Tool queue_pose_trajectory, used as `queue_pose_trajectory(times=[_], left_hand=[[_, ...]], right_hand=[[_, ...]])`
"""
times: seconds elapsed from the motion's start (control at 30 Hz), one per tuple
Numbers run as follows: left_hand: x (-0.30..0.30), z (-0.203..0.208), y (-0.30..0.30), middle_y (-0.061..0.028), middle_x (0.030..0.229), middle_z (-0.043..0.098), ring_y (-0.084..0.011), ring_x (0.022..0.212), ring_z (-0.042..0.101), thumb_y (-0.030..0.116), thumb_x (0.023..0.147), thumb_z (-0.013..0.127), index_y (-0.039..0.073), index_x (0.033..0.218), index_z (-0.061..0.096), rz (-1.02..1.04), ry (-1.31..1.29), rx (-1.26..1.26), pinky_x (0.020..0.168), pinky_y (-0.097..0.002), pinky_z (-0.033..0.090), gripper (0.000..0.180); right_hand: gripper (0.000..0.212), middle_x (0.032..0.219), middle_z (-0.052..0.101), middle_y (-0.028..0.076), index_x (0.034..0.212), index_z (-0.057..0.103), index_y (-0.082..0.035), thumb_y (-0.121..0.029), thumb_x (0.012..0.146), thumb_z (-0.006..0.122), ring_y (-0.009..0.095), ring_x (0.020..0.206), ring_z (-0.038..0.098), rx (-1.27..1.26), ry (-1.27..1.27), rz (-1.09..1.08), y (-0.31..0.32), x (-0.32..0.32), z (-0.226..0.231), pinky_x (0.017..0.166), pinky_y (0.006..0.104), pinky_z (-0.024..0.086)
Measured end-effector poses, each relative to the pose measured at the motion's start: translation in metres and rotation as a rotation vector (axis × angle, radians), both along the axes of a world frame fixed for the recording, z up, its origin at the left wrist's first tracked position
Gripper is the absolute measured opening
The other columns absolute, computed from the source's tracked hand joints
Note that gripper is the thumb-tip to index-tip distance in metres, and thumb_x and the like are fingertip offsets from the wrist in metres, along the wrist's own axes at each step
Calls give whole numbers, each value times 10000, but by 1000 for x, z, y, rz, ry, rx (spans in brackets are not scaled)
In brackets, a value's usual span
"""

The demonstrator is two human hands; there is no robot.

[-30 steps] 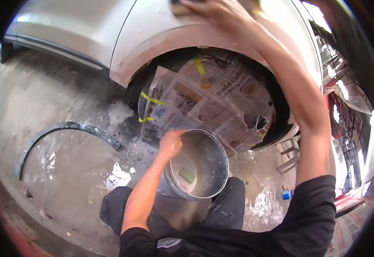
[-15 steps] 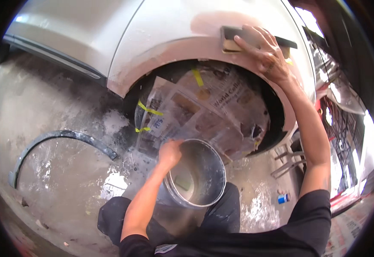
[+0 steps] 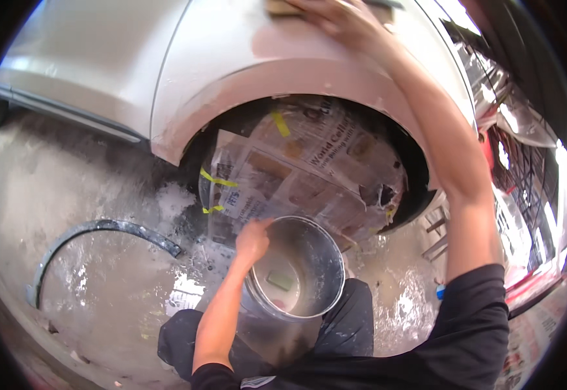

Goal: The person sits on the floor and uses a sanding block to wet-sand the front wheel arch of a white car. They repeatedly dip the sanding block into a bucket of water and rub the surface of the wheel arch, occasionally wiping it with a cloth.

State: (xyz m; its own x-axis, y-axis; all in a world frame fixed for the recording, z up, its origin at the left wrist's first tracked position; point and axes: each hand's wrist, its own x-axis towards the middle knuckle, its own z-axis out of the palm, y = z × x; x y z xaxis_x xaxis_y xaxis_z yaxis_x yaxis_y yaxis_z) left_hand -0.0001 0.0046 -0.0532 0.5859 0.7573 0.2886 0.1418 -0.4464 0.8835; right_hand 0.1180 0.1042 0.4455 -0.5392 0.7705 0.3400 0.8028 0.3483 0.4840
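Observation:
My right hand is closed over a long sanding block, dark on top with a tan lower part. The block lies against the pale car fender, above the pinkish patch, and is partly cut off by the picture's top edge. Down between my knees, my left hand grips the rim of a grey bucket. Inside the bucket, a small green block lies in cloudy liquid at the bottom. Dull pink also coats the wheel arch.
Newspaper sheets with yellow tape cover the wheel. A dark curved trim strip lies on the wet floor at left. A small blue object sits by my right sleeve, near a stool.
My right hand has slid the sanding block up and to the left across the fender. The left hand keeps hold of the bucket rim. The view has shifted slightly.

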Motion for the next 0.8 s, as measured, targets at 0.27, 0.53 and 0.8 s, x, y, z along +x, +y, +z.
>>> queue_pose_trajectory(times=[0.27,0.53,0.8], left_hand=[[-13,-3,9,-222,1094,661,-430,1044,649,44,855,553,156,1284,712,42,3,-1,888,-510,519,472],[-20,-12,14,-223,1148,663,-424,1054,655,41,823,566,161,1312,703,42,-21,-23,885,-519,522,522],[-2,6,1,-231,1121,668,-433,1031,656,9,828,555,150,1303,706,-27,-22,12,872,-521,523,518]], right_hand=[[599,1518,537,150,1478,591,-215,-26,909,578,343,1377,526,282,-539,-3,-72,23,-8,1168,440,439],[505,1429,569,263,1363,675,-104,-82,859,671,416,1376,501,133,-355,251,-71,7,-1,1181,521,395],[421,1447,546,180,1356,686,-138,-80,954,576,386,1368,475,132,-199,185,-23,-22,13,1178,463,384]])
